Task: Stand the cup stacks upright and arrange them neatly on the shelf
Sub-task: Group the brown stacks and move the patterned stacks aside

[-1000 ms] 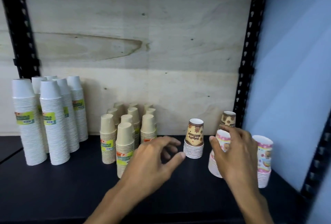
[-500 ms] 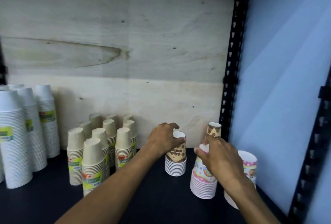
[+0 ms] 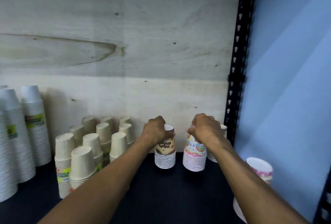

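Observation:
A short stack of brown patterned cups stands upside down on the dark shelf, and my left hand grips its top. Just to its right stands a pink patterned cup stack, held at the top by my right hand. Behind that hand, a second brown stack is mostly hidden. Another pink stack sits at the near right, partly behind my forearm.
Several beige cup stacks stand in a group left of centre, and tall white cup stacks fill the far left. A plywood back panel and a black perforated upright bound the shelf; a blue wall is to the right.
Both hands have reached further back along the shelf and closed on the tops of the brown and pink stacks. The pink stack has moved back, level with the brown one. My view has moved closer.

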Motion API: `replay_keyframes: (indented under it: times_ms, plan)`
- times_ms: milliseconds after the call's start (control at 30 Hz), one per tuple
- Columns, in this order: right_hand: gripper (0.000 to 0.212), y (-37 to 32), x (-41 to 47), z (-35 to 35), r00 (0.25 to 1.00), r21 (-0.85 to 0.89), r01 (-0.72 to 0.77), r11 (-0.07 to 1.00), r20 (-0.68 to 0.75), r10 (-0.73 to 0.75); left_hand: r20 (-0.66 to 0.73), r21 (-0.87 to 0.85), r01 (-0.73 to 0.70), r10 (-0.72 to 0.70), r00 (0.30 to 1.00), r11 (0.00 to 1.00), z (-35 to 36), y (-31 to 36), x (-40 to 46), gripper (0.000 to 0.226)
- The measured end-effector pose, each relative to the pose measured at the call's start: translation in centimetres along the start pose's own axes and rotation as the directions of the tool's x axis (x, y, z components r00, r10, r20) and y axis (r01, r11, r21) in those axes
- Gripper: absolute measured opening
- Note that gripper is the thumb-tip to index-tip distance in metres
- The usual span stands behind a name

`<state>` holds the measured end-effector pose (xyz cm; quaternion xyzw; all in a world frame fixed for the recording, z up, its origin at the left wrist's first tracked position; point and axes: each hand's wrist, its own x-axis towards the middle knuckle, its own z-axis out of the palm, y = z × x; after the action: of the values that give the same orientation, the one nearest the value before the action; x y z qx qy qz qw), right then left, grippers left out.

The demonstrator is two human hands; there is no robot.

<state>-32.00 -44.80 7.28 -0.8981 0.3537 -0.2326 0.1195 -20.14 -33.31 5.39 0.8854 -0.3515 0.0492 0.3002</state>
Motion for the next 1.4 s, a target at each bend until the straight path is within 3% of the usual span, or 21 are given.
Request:
replay_keyframes:
  times_ms: [233, 500, 833, 967, 1133, 1233, 1400]
  plan:
    - [0.040, 0.4, 3.8, 3.1, 0.999, -0.026, 0.042, 0.999, -0.019, -0.043, -0.019, 0.000, 0.044, -0.044, 0.999, 0.999, 1.3, -1.3, 1.9, 0.053]
    - [0.034, 0.6, 4.2, 5.5, 0.994, 0.007, 0.111, 0.994, -0.008, -0.111, -0.118, -0.139, 0.043, -0.060, 0.991, 0.989, 2.9, -2.0, 1.9, 0.048]
    - [0.034, 1.1, 3.7, 4.4, 0.988, 0.123, 0.110, 0.986, 0.091, -0.121, -0.094, -0.348, 0.070, -0.109, 0.990, 0.935, 3.7, -3.3, 1.8, 0.044]
    - [0.041, 1.0, 2.8, 3.7, 0.980, 0.037, 0.154, 0.987, 0.119, -0.158, -0.093, -0.274, 0.061, -0.090, 0.992, 0.960, 4.0, -3.1, 1.8, 0.041]
    - [0.044, 2.4, 1.5, -0.6, 0.995, -0.077, 0.084, 0.993, 0.056, -0.080, -0.163, -0.191, 0.002, -0.033, 0.986, 0.982, 2.2, -1.6, 0.4, 0.063]
    - [0.037, 4.0, -0.5, -4.1, 0.999, -0.191, 0.006, 0.982, 0.051, 0.004, -0.226, -0.141, -0.080, 0.047, 0.973, 0.987, 1.3, 0.0, -0.5, 0.061]
    - [0.026, 7.0, -3.8, -7.2, 0.985, -0.288, -0.058, 0.956, 0.137, 0.102, -0.158, -0.109, -0.197, 0.179, 0.971, 0.974, 1.5, 4.2, -0.5, 0.048]
